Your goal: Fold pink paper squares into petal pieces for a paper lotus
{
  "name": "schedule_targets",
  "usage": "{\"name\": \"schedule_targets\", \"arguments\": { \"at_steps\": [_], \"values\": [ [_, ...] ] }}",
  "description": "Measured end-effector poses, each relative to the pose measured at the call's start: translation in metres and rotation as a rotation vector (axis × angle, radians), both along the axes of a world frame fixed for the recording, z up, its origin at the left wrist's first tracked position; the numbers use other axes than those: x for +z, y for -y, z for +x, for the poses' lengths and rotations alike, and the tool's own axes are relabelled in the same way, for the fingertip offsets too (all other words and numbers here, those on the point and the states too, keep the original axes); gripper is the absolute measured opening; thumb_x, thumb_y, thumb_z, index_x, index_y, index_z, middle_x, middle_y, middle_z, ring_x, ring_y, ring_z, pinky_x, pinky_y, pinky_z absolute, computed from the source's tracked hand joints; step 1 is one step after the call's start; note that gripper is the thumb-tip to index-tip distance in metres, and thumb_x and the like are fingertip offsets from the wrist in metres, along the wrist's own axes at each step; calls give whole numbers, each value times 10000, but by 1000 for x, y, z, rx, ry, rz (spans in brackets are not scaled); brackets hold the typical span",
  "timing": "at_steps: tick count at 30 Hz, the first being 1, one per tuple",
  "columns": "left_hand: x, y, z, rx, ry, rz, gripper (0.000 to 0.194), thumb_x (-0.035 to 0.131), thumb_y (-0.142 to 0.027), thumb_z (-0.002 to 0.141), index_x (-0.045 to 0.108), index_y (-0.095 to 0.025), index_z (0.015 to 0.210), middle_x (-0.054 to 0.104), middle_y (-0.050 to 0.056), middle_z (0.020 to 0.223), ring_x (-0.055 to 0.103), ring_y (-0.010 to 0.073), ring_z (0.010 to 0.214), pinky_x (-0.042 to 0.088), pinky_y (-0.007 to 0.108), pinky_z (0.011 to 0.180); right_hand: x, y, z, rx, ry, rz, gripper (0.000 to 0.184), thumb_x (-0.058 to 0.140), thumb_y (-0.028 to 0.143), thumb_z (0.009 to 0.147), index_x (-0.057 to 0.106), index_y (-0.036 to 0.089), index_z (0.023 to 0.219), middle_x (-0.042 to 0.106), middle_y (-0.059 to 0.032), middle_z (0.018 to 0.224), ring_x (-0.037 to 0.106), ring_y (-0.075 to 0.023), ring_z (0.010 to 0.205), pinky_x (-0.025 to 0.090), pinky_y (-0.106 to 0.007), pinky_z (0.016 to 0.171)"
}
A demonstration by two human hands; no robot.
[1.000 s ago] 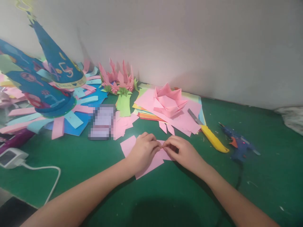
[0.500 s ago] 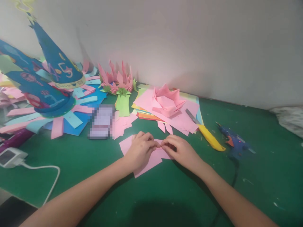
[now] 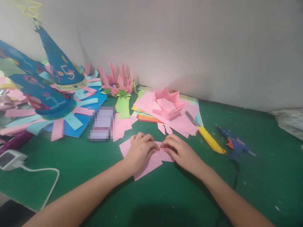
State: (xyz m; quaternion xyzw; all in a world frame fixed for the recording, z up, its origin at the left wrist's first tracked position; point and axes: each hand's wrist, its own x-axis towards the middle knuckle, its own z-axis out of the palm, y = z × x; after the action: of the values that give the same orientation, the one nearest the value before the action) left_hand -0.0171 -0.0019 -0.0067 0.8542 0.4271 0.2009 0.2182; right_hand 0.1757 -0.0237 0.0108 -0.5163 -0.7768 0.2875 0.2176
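Pink paper (image 3: 149,168) with cut edges lies flat on the green table, partly hidden under both hands. My left hand (image 3: 142,151) rests on it from the left, its thumb and fingers pinched at a small fold. From the right, my right hand (image 3: 182,153) pinches the same fold, fingertips close to those of the left. The hands hide part of the fold. Just beyond them lie small pink paper petals (image 3: 165,128). A pink folded paper flower (image 3: 168,102) sits behind on stacked coloured paper.
A yellow utility knife (image 3: 210,140), blade out, and a blue glue gun (image 3: 236,143) lie to the right. On the left are a blurred phone (image 3: 101,124), decorated blue cones (image 3: 59,63), a white charger (image 3: 11,159) with a cable, and a pink paper crown (image 3: 119,82).
My right fingertips have shifted slightly along the fold, and a little more of the crease shows between the hands. The whole view has moved slightly; the other things stay put.
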Motion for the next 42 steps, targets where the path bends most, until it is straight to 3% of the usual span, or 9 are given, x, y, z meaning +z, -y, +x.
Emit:
{"name": "schedule_targets", "arguments": {
  "at_steps": [4,10,14,19,27,32,35,38,42],
  "values": [
    [-7,5,0,-29,23,96,195,526,-198,906,686,-239,802,622,12,833,427,185,818,282,353,713,-2,0,3,-13,-4,-16,198,473,71,858,611,209,890,559,-34,919,558,-155,854,465,-287,759],
    [-14,11,-1,-197,-58,297,227,415,-87,906,638,-128,901,588,76,859,466,192,783,395,333,690,0,0,13,22,6,1,218,468,139,883,660,229,934,586,-38,922,581,-162,847,482,-299,760],
    [-11,12,2,-235,-120,296,236,400,-76,894,629,-105,846,571,86,826,490,194,754,447,335,687,1,0,22,6,-9,20,240,447,188,910,667,253,982,604,-37,952,590,-167,874,490,-309,780],
    [-12,6,2,-261,-115,225,184,443,-95,888,616,-118,830,563,63,787,524,186,749,468,331,702,2,-1,23,86,40,-28,193,536,254,884,647,254,1042,588,-38,978,596,-161,836,511,-289,739],
    [-18,4,4,-230,-120,322,194,415,-107,899,580,-129,801,550,43,723,523,169,676,459,311,639,-7,-3,19,201,197,285,223,433,201,934,640,179,1012,606,-79,902,568,-184,829,495,-321,722],
    [-22,2,10,-194,-104,448,246,383,-147,921,568,-127,760,534,53,688,516,186,654,447,322,591,-17,-6,12,166,280,492,252,390,180,942,641,153,925,624,-96,858,550,-194,788,472,-337,690],
    [-21,0,10,-179,-36,382,247,393,-192,939,573,-130,781,550,49,703,516,182,664,441,315,597,-16,-6,7,148,257,503,246,399,181,938,636,154,877,630,-86,824,540,-187,745,457,-331,671],
    [-14,-1,8,-130,82,213,231,414,-209,940,590,-138,809,567,42,724,520,170,689,440,305,635,-13,-5,4,96,169,489,203,427,215,936,625,173,949,650,-79,867,558,-188,770,454,-336,700],
    [-1,0,6,-28,321,-69,157,501,-229,902,599,-164,797,589,19,749,535,148,733,433,278,688,-13,-1,3,-121,-26,489,237,533,272,891,558,221,1121,650,-55,902,579,-195,814,462,-351,752]
  ]
}}
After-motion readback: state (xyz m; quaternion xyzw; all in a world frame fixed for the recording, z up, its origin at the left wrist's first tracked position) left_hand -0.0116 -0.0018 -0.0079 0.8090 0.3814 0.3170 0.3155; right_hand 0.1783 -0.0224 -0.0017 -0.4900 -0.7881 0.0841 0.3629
